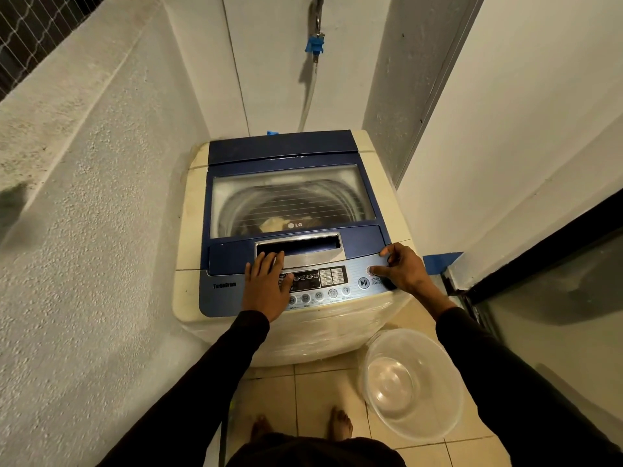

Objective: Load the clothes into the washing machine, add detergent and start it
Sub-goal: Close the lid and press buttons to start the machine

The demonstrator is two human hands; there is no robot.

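Observation:
A cream and blue top-loading washing machine (192, 230) stands in a narrow corner with its glass lid (290, 200) closed. Through the glass, clothes (273, 224) lie in the drum. My left hand (268, 284) rests flat with straight fingers on the control panel (323, 279), its fingertips at the lid handle recess (303, 246). My right hand (403, 269) sits at the panel's right end, its thumb pressing a round button just above the start/pause button (363, 283). No detergent container is in view.
A clear plastic basin (413, 382), with nothing in it, stands on the tiled floor by the machine's right front. Rough walls close in left and right. A blue tap (315, 45) with a hose hangs on the back wall. My bare feet stand on the tiles.

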